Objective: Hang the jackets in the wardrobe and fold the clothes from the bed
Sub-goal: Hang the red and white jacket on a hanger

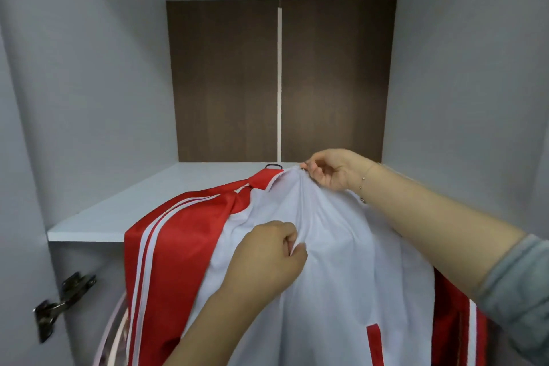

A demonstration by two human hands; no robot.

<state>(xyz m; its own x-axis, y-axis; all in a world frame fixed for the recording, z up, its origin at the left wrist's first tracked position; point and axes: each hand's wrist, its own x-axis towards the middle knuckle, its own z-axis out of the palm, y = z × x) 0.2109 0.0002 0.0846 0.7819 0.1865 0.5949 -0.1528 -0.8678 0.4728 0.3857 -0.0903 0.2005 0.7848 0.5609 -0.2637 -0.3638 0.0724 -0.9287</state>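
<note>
Up at the wardrobe point(89, 98) opening, and we've got a red-and-white track jacket point(341, 246) filling the lower middle of the view, its collar end draped up onto the white shelf point(124, 211) and the body hanging down past the shelf's front edge. Long axis runs from twelve o'clock at the collar straight down to six at the hem, zip line right along it, collar pointing away into the cabinet. Right hand point(335, 169) is at the very top, about one o'clock, fingertips pinched tight at the zip's top end by the collar; whether it has the puller itself I cannot tell. Left hand point(267, 255) sits lower, dead centre, fingers curled closed on a bunch of white front fabric just beside the zip. So the hands are stacked along that axis, right one nearer the collar, left one bracing below. A dark hanger hook point(273, 166) peeks out just left of the collar at twelve. My read: the front is being tidied before the hook goes to a rail, which isn't in view. Pale garments point(110, 336) hang at seven o'clock below the shelf.
</note>
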